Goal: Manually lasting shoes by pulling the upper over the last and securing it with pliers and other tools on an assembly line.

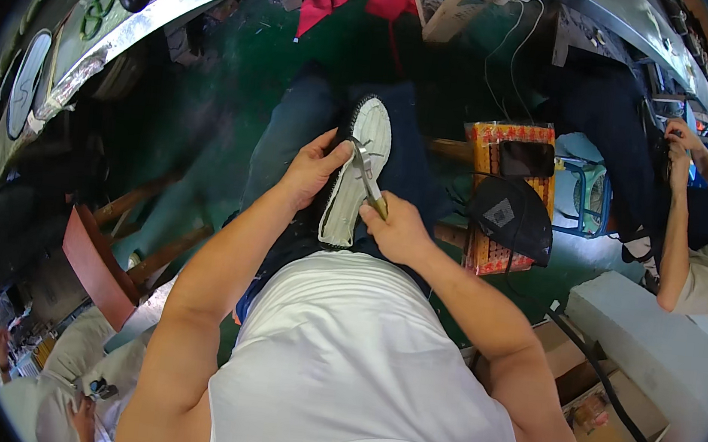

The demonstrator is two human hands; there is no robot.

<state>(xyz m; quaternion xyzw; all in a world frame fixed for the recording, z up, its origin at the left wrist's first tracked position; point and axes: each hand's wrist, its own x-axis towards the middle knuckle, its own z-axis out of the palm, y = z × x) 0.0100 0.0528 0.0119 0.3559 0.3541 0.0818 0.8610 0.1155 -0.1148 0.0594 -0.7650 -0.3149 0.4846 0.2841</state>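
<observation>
- The person's white sleeveless cotton shirt (pixel 356 368) fills the lower middle, closest to the lens, with both bare forearms reaching forward from it.
- The right hand (pixel 396 228) is closed around the yellowish handle of a small metal-bladed tool (pixel 367 177), whose tip lies on the shoe's sole.
- The left hand (pixel 312 169) clasps the left edge of a dark shoe with a white rubber sole (pixel 357 174), thumb pressed on the sole.
- The shoe rests sole-up on the person's lap, over dark blue trousers (pixel 295 128).
- Just right of the lap stands an orange patterned box (pixel 501 137), with a round black cap-like object (pixel 511 216) leaning on it.
- Another person's arm (pixel 676 238) shows at the far right.
</observation>
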